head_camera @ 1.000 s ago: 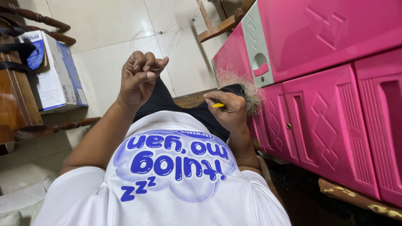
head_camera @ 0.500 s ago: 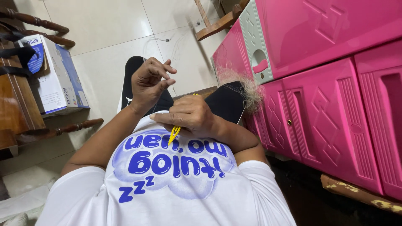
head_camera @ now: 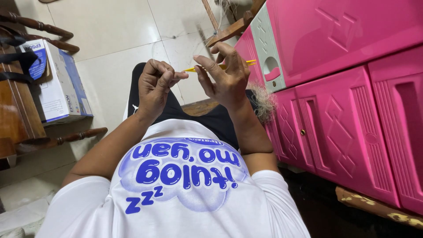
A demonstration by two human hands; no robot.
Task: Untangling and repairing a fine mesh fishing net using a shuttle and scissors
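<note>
I look down over my white shirt with blue print and my black shorts. My right hand [head_camera: 225, 72] is raised in front of me and grips a thin yellow stick-like tool [head_camera: 246, 63] that pokes out on both sides of the fingers. My left hand [head_camera: 156, 86] is raised beside it with fingers pinched together at the tool's left tip [head_camera: 190, 69]. A very thin clear thread [head_camera: 176, 37] loops up from between the hands. What the left fingers pinch is too fine to tell for sure.
A pink plastic drawer cabinet [head_camera: 352, 101] stands close on my right, with a tuft of pale fibre [head_camera: 264, 103] against it. A white and blue cardboard box [head_camera: 59, 83] and dark wooden furniture [head_camera: 17, 119] sit on my left. Pale floor tiles [head_camera: 110, 35] lie ahead.
Both hands have risen from my lap and chest to in front of me. The yellow tool, earlier hanging down from the right hand, is now held level between the hands.
</note>
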